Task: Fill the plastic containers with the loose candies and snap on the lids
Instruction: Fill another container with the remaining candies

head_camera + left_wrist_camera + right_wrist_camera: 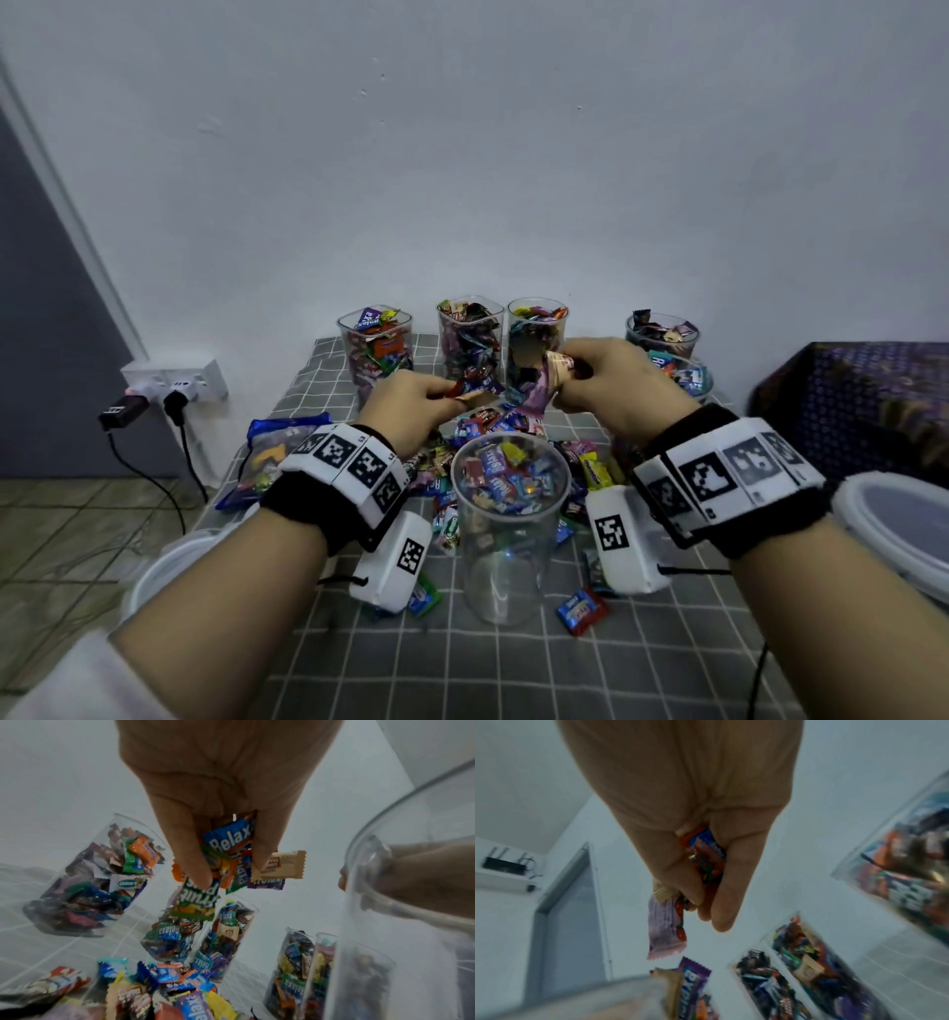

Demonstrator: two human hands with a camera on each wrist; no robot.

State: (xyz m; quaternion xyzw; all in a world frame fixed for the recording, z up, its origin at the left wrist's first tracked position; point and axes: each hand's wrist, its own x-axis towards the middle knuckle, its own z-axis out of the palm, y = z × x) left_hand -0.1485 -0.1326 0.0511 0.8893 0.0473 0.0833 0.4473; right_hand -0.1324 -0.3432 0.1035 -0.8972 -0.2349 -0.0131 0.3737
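A clear round container (506,519), partly filled with wrapped candies, stands open in front of me. Loose candies (493,421) lie heaped on the checked cloth behind it. My left hand (411,406) hovers above the heap and grips a bunch of candies (231,862), a blue Relaxa wrapper and a beige one among them. My right hand (606,383) is raised a little higher to the right and grips more candies (703,858); a pink wrapper (666,927) hangs from its fingers. Both hands are behind the container's mouth.
Three filled open containers (470,339) stand in a row by the wall, two shorter ones (662,334) at right. A candy bag (272,457) lies at left. White lids (904,529) sit at right and at the left edge (164,570). Stray candies (580,611) lie near the front.
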